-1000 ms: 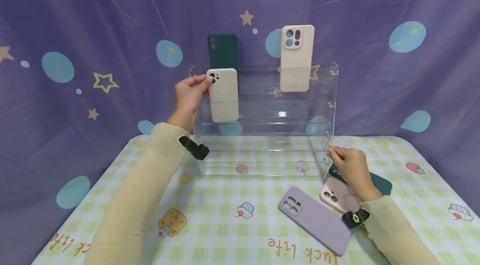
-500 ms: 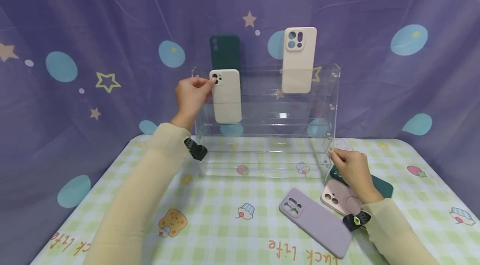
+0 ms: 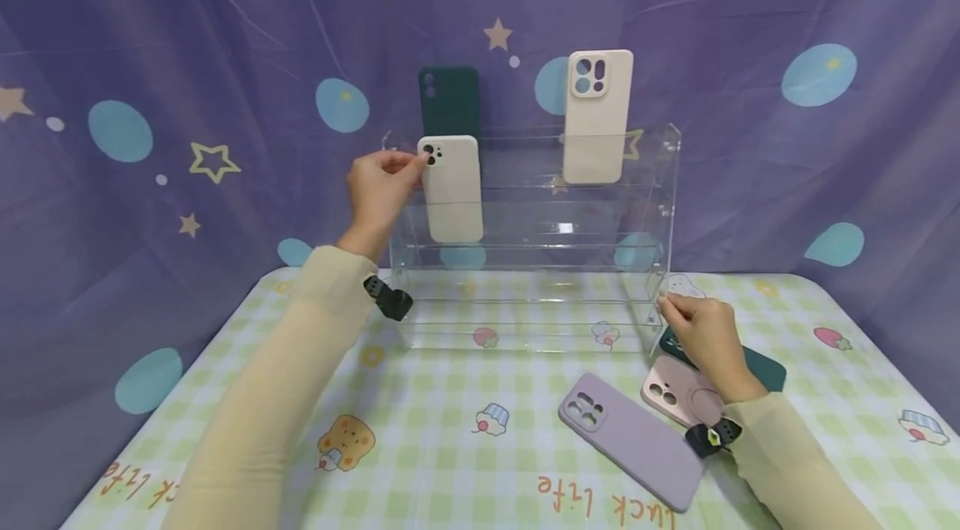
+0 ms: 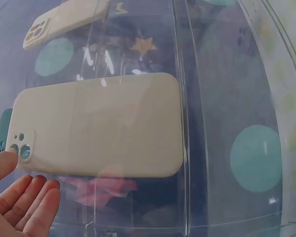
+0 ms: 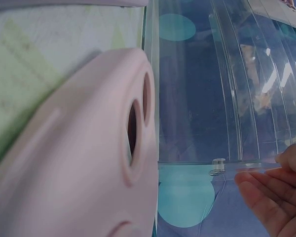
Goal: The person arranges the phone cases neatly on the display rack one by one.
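Note:
My left hand [image 3: 382, 192] pinches the upper left corner of a white phone case [image 3: 455, 197], with the thumb by its camera holes. This case stands upright in a middle tier of a clear acrylic display stand [image 3: 525, 255]. Behind it, a dark green phone case [image 3: 450, 101] rises from the top tier. Another off-white phone case [image 3: 597, 117] stands at the top right. Low on the right, my right hand [image 3: 708, 342] pinches the stand's side panel between thumb and fingers. In the right wrist view, a pink phone case [image 5: 84, 148] looms close to the camera.
A lavender phone case [image 3: 637, 447] lies on the checked tablecloth [image 3: 420, 463] in front of the stand. The pink case and another dark green case [image 3: 763, 369] lie under and beside the right forearm. A purple patterned curtain [image 3: 262, 38] hangs behind.
The head view shifts slightly. Both hands keep their holds, and the white case moves at most a touch to the right in its tier.

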Demonstrator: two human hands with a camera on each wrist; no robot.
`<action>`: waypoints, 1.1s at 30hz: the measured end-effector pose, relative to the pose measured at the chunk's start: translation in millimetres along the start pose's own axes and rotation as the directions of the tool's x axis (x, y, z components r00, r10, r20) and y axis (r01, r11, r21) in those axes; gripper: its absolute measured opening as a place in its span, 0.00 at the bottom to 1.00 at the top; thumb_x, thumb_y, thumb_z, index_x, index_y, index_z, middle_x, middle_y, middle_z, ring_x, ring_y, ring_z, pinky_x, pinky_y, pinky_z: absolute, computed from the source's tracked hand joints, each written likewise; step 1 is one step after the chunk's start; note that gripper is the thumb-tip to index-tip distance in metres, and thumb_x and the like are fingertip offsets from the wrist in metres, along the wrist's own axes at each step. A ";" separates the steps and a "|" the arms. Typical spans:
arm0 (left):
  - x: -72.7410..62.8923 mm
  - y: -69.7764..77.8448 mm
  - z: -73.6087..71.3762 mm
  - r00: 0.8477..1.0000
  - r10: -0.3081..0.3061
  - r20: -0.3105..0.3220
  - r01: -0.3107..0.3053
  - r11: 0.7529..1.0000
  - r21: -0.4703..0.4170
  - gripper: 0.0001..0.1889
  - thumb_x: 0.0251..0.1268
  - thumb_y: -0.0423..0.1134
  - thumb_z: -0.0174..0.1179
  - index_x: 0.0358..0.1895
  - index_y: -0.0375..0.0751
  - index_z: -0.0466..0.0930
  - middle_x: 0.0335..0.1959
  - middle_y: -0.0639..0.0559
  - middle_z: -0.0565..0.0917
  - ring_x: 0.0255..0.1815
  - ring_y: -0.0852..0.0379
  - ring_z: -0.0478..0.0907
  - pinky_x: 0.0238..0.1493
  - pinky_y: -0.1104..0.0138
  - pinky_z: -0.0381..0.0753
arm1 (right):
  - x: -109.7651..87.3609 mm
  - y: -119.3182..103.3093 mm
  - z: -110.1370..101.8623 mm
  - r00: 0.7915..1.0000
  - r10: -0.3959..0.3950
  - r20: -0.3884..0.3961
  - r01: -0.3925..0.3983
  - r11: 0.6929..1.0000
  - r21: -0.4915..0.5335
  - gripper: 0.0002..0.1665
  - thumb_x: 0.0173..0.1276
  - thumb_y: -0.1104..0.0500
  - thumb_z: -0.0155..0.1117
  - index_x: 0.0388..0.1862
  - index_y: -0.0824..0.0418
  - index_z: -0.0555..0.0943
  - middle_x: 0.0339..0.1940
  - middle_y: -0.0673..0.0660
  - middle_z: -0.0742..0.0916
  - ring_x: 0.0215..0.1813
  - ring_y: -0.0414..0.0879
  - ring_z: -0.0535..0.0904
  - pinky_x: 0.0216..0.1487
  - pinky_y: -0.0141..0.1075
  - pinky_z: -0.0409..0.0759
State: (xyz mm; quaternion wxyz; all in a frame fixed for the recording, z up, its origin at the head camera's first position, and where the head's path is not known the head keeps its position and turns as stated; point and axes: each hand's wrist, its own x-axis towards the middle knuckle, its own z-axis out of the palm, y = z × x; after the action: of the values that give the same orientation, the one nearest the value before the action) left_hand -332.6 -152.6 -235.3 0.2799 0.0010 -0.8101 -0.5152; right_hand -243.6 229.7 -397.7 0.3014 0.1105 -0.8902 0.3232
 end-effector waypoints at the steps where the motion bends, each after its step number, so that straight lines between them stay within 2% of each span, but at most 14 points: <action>1: 0.2 0.2 -1.3 1.000 0.002 -0.001 -0.002 1.000 -0.004 0.18 0.58 0.50 0.65 0.38 0.36 0.85 0.29 0.49 0.84 0.27 0.58 0.81 0.28 0.74 0.79 | 0.1 0.1 0.1 1.000 0.000 -0.002 0.000 1.000 -0.002 0.12 0.64 0.64 0.63 0.42 0.72 0.83 0.30 0.68 0.87 0.12 0.33 0.61 0.13 0.28 0.57; 8: -2.3 -3.1 -12.7 0.999 -0.028 0.030 0.030 0.997 -0.073 0.18 0.57 0.49 0.66 0.40 0.37 0.84 0.31 0.51 0.84 0.29 0.62 0.80 0.32 0.74 0.80 | 0.2 -1.0 1.2 1.000 0.005 -0.002 -0.005 1.000 -0.003 0.12 0.65 0.64 0.63 0.43 0.72 0.83 0.30 0.67 0.87 0.12 0.32 0.62 0.13 0.28 0.58; 15: -14.9 -13.6 -27.0 0.996 -0.037 0.079 0.048 0.988 -0.144 0.17 0.57 0.45 0.67 0.42 0.34 0.83 0.28 0.55 0.84 0.32 0.58 0.81 0.33 0.74 0.80 | 0.9 -1.4 3.5 1.000 -0.006 0.008 0.006 1.000 -0.006 0.11 0.64 0.65 0.63 0.41 0.73 0.84 0.30 0.68 0.87 0.14 0.32 0.65 0.14 0.28 0.60; 19: -27.3 -25.2 -37.8 0.992 -0.027 0.122 0.041 0.993 -0.111 0.17 0.58 0.44 0.67 0.43 0.33 0.83 0.28 0.58 0.84 0.32 0.61 0.81 0.33 0.75 0.80 | 3.8 -1.4 -0.1 0.999 -0.017 0.045 0.019 0.999 -0.041 0.11 0.63 0.65 0.64 0.40 0.73 0.84 0.29 0.67 0.87 0.17 0.39 0.72 0.18 0.31 0.66; 22: -38.7 -36.6 -46.6 0.987 -0.023 0.159 0.033 0.998 -0.060 0.18 0.58 0.46 0.66 0.45 0.35 0.83 0.34 0.52 0.85 0.34 0.60 0.81 0.35 0.74 0.81 | 4.9 -2.9 -6.2 0.994 0.014 0.110 -0.006 0.998 -0.067 0.15 0.65 0.61 0.63 0.45 0.73 0.83 0.33 0.68 0.87 0.24 0.50 0.81 0.24 0.39 0.77; 25: -50.3 -48.4 -56.3 0.981 -0.017 0.195 0.019 1.000 -0.008 0.20 0.59 0.47 0.65 0.48 0.35 0.82 0.41 0.44 0.85 0.36 0.64 0.81 0.37 0.75 0.79 | 5.8 -8.6 -13.6 0.985 0.069 0.157 -0.059 0.996 -0.064 0.22 0.67 0.57 0.62 0.52 0.74 0.79 0.39 0.69 0.86 0.34 0.59 0.84 0.32 0.49 0.81; 30: -66.0 -71.5 -67.2 0.971 -0.039 0.237 0.039 0.999 0.002 0.22 0.59 0.44 0.66 0.52 0.34 0.80 0.48 0.39 0.83 0.37 0.74 0.79 0.41 0.79 0.77 | 6.9 -22.4 -27.7 0.990 0.096 0.106 -0.087 0.992 -0.087 0.27 0.67 0.53 0.62 0.55 0.74 0.76 0.44 0.72 0.84 0.42 0.65 0.82 0.40 0.57 0.79; 31: -68.3 -76.1 -68.6 0.967 -0.052 0.248 0.053 0.999 0.001 0.22 0.59 0.44 0.66 0.53 0.34 0.79 0.49 0.39 0.82 0.37 0.74 0.78 0.41 0.79 0.77 | 6.6 -24.8 -30.3 0.991 0.091 0.094 -0.081 0.992 -0.098 0.27 0.67 0.53 0.62 0.55 0.73 0.77 0.45 0.72 0.84 0.43 0.66 0.81 0.41 0.58 0.78; 33: -73.8 -83.7 -71.4 0.957 -0.079 0.280 0.078 0.997 0.015 0.24 0.60 0.44 0.65 0.57 0.35 0.77 0.53 0.40 0.81 0.42 0.69 0.80 0.42 0.79 0.76 | 4.7 -29.8 -33.4 0.995 0.069 0.078 -0.059 0.991 -0.116 0.26 0.66 0.54 0.63 0.55 0.73 0.77 0.46 0.72 0.83 0.44 0.67 0.80 0.41 0.59 0.77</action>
State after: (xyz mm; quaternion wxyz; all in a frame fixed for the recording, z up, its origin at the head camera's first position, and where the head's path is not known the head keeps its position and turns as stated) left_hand -262.0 -230.0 -316.3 0.1417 -0.0392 -0.8417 -0.5195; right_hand -220.1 228.4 -359.4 0.2597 0.0778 -0.9219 0.2768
